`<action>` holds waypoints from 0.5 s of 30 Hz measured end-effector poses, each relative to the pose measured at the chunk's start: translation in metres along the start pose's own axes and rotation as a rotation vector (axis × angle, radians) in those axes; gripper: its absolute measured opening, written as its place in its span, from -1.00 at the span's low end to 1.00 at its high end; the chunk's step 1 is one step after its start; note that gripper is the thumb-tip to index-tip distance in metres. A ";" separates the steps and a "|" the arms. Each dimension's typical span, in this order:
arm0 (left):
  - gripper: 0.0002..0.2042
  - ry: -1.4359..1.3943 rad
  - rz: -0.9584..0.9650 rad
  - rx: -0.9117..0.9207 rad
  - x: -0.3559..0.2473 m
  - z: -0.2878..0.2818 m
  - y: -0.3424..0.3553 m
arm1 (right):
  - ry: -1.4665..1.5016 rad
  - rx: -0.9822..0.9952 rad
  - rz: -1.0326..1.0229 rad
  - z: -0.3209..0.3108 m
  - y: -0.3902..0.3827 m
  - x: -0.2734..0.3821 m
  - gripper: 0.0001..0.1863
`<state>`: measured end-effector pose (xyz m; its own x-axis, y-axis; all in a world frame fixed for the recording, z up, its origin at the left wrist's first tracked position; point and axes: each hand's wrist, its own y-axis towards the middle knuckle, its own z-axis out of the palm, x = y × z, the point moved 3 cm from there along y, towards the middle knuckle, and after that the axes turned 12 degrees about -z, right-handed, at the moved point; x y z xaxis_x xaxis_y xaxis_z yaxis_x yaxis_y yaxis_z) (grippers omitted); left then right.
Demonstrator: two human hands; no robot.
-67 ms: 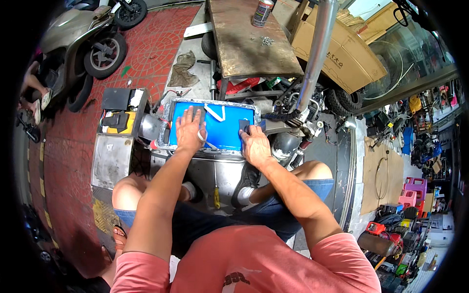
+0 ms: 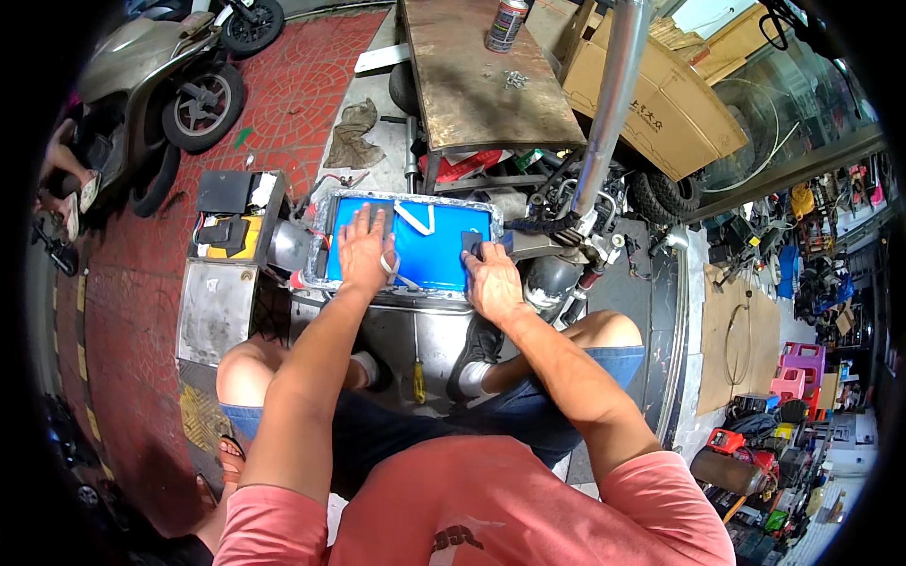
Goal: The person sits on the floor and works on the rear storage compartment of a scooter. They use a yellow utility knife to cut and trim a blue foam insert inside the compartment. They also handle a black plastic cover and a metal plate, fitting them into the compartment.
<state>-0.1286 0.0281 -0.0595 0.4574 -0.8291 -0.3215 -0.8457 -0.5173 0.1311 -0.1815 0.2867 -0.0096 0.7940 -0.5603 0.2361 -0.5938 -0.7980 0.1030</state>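
Observation:
A bright blue, flat-topped block [image 2: 436, 257], which looks like a battery pack, lies within an open case with a worn grey rim [image 2: 453, 199]. My left hand [image 2: 362, 255] rests flat on the left part of the blue top, fingers stretched forward. A white strap [image 2: 415, 218] makes a bent loop across the top, and a strip of it passes by the left hand's thumb. At the block's right end my right hand [image 2: 494, 280] has curled fingers on a small dark pad [image 2: 471, 242], which they partly cover. The dark strip near my left fingertips is mostly hidden.
A screwdriver with a yellow handle [image 2: 419, 385] lies between my feet. To the left stands an open box with yellow and black parts [image 2: 229, 236]. Ahead is a wooden table [image 2: 491, 90] carrying a spray can [image 2: 507, 25]. A metal pole [image 2: 613, 104] rises at the right.

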 end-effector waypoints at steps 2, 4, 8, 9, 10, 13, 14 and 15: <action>-0.43 0.053 -0.018 0.029 0.005 0.003 0.012 | -0.009 -0.049 -0.023 0.001 0.000 0.001 -0.51; -0.44 0.100 -0.002 0.041 0.007 0.005 0.019 | 0.006 -0.080 -0.033 0.002 0.000 -0.001 -0.55; -0.43 0.133 0.038 0.069 0.012 0.011 0.024 | 0.022 -0.070 -0.025 0.001 0.004 0.001 -0.60; -0.43 0.134 0.035 0.075 0.012 0.010 0.025 | 0.027 -0.059 -0.014 0.000 0.005 0.001 -0.61; -0.44 0.136 0.032 0.080 0.012 0.009 0.026 | 0.032 -0.048 -0.004 -0.001 0.005 0.001 -0.62; -0.46 0.134 0.039 0.057 0.006 0.004 0.023 | 0.042 -0.060 -0.006 0.000 0.006 -0.002 -0.64; -0.46 0.129 0.042 0.052 0.007 0.003 0.022 | 0.044 -0.075 -0.012 0.000 0.007 -0.001 -0.66; -0.46 0.125 0.044 0.047 0.007 0.003 0.021 | 0.055 -0.077 -0.011 0.000 0.008 -0.002 -0.66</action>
<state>-0.1442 0.0116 -0.0620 0.4476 -0.8723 -0.1967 -0.8763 -0.4717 0.0978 -0.1873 0.2815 -0.0090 0.7934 -0.5366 0.2873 -0.5949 -0.7834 0.1798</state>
